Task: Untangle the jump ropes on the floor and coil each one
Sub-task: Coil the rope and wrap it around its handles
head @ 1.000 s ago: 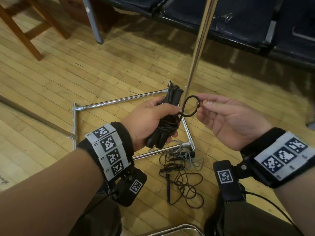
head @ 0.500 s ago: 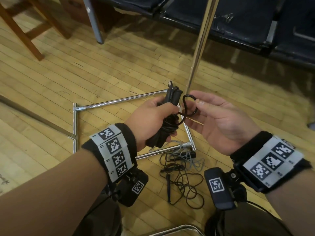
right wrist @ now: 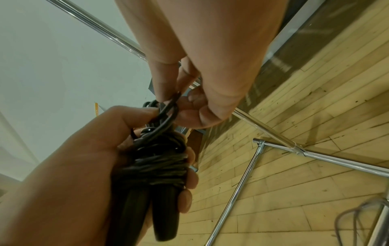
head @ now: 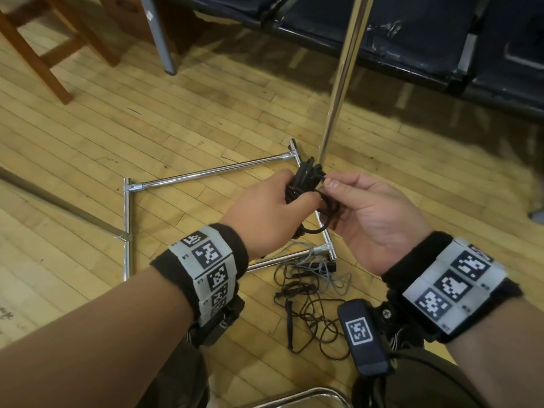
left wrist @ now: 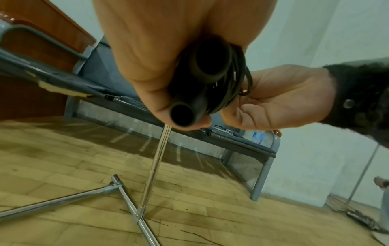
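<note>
Left hand (head: 265,207): fingers curled round the coiled jump rope, gripping both handles and the wound cord together; thumb pressed near the top of the bundle.
Right hand (head: 371,219): palm turned up, thumb and forefinger pinching the free loop just beside the bundle's upper end; the other fingers loosely bent.
Coiled jump rope (right wrist: 155,168): black, two handles (left wrist: 189,106) side by side with cord wrapped several turns round them; held in the air above the chrome frame, not touching the floor.
Free loop (right wrist: 168,114): last stretch of black cord, standing out from the wrapping at the handles' cord end (where it ends under the fingers cannot be told).
Tangled ropes (head: 312,304): dark thin cords and one grey cord heaped on the wooden floor (head: 88,148), between the two forearms and just on the near side of the frame's near bar.
Chrome frame (head: 206,175): tubular rectangle flat on the floor, with an upright pole (head: 344,69) rising from its far right corner.
Bench (head: 412,39): dark padded seats on grey legs, along the far edge.
Wooden chair (head: 44,54): far left, legs only in view.
</note>
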{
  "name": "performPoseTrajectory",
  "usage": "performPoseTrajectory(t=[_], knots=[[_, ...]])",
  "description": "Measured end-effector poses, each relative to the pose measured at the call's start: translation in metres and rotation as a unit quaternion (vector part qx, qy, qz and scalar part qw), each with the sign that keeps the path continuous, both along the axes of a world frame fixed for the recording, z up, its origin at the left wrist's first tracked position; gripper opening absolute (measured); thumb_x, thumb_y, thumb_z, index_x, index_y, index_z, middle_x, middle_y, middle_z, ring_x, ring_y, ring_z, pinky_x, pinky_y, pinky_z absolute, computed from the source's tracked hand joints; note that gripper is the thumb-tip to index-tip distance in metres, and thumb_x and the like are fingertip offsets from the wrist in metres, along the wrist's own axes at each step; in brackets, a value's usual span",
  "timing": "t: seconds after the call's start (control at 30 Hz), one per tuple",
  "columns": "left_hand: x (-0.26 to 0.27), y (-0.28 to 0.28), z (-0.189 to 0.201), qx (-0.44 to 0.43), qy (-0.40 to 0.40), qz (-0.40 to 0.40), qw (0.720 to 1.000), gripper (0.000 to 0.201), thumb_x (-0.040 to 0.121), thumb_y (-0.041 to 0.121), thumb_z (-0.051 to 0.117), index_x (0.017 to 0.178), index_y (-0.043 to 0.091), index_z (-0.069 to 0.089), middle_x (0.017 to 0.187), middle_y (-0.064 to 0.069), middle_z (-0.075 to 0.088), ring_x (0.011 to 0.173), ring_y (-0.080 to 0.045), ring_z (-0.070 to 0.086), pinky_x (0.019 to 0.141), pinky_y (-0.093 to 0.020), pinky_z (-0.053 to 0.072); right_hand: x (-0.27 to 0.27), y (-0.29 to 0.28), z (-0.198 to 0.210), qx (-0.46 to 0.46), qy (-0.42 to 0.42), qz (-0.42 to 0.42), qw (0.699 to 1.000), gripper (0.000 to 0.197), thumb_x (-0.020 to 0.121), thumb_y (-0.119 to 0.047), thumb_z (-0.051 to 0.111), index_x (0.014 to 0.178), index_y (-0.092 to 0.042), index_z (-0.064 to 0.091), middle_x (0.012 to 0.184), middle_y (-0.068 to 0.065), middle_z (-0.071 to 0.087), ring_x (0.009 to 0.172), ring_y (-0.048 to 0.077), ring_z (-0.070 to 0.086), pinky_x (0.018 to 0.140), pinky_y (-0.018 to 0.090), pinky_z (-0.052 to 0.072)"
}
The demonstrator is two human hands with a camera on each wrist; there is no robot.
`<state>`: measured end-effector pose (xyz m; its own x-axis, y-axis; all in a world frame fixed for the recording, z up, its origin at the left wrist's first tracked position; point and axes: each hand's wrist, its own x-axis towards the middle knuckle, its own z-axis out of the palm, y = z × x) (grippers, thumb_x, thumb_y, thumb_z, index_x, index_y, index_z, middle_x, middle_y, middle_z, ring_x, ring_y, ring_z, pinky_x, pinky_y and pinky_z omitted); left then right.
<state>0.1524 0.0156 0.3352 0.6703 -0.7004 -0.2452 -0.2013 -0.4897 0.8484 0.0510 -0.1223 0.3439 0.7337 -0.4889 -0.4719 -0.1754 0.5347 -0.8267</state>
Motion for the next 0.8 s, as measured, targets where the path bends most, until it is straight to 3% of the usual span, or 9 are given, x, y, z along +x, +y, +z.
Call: performPoseTrajectory(t=[0.13, 0.23, 0.33, 0.43, 0.57, 0.8], knots=[[-0.0028, -0.0011, -0.0032, 0.044, -0.082, -0.029, 0.995, 0.025, 0.094, 0.056, 0.057, 0.101, 0.032, 0.052, 0.073, 0.006, 0.070, 0.061, -0.007, 0.067, 0.051, -0.028, 0.051, 0.0003, 0.0031, -0.0016, 0.008, 0.001, -0.027, 1.000, 0.009, 0.092, 0.002, 0.067, 0.094, -0.006, 0.070, 0.106, 0.025, 0.073, 0.081, 0.028, 0.069, 0.067, 0.034, 0.061], [-0.0058, -0.0027, -0.0020, 0.064, -0.094, -0.047, 0.992, 0.037, 0.085, 0.067, 0.044, 0.099, 0.033, 0.048, 0.073, 0.006, 0.069, 0.061, -0.007, 0.065, 0.050, -0.027, 0.044, 0.0015, 0.0034, -0.0012, 0.004, -0.004, -0.041, 0.999, 0.009, 0.091, 0.003, 0.068, 0.092, -0.006, 0.069, 0.097, 0.021, 0.073, 0.069, 0.022, 0.068, 0.061, 0.030, 0.059], [-0.0083, -0.0055, -0.0018, 0.065, -0.095, -0.056, 0.992, 0.033, 0.085, 0.063, 0.038, 0.093, 0.032, 0.046, 0.071, 0.006, 0.066, 0.059, -0.006, 0.062, 0.047, -0.025, 0.040, 0.0030, 0.0022, -0.0009, -0.014, -0.006, -0.053, 0.998, 0.015, 0.091, 0.005, 0.068, 0.087, -0.010, 0.066, 0.092, 0.017, 0.072, 0.063, 0.017, 0.066, 0.059, 0.028, 0.058], [-0.0072, -0.0065, -0.0047, 0.056, -0.085, -0.037, 0.994, 0.024, 0.096, 0.054, 0.043, 0.091, 0.031, 0.046, 0.069, 0.006, 0.065, 0.060, 0.000, 0.062, 0.041, -0.015, 0.036, 0.0026, 0.0013, -0.0004, -0.027, -0.014, -0.053, 0.998, 0.013, 0.091, 0.005, 0.068, 0.088, -0.007, 0.067, 0.096, 0.021, 0.072, 0.069, 0.019, 0.069, 0.069, 0.031, 0.062], [-0.0023, -0.0066, -0.0071, 0.046, -0.072, -0.009, 0.996, 0.021, 0.104, 0.046, 0.046, 0.090, 0.030, 0.048, 0.069, 0.005, 0.066, 0.056, 0.003, 0.062, 0.038, -0.014, 0.036, 0.0008, 0.0009, 0.0018, -0.053, -0.011, -0.044, 0.998, 0.014, 0.092, 0.009, 0.065, 0.102, 0.002, 0.072, 0.103, 0.024, 0.076, 0.087, 0.030, 0.076, 0.082, 0.038, 0.064], [-0.0023, -0.0047, -0.0039, 0.044, -0.082, -0.026, 0.995, 0.024, 0.105, 0.048, 0.043, 0.090, 0.030, 0.048, 0.070, 0.004, 0.065, 0.060, 0.004, 0.062, 0.043, -0.015, 0.040, -0.0001, 0.0034, 0.0053, -0.093, 0.005, -0.045, 0.995, 0.017, 0.092, 0.011, 0.063, 0.103, 0.002, 0.072, 0.099, 0.023, 0.076, 0.091, 0.036, 0.077, 0.082, 0.044, 0.064]])
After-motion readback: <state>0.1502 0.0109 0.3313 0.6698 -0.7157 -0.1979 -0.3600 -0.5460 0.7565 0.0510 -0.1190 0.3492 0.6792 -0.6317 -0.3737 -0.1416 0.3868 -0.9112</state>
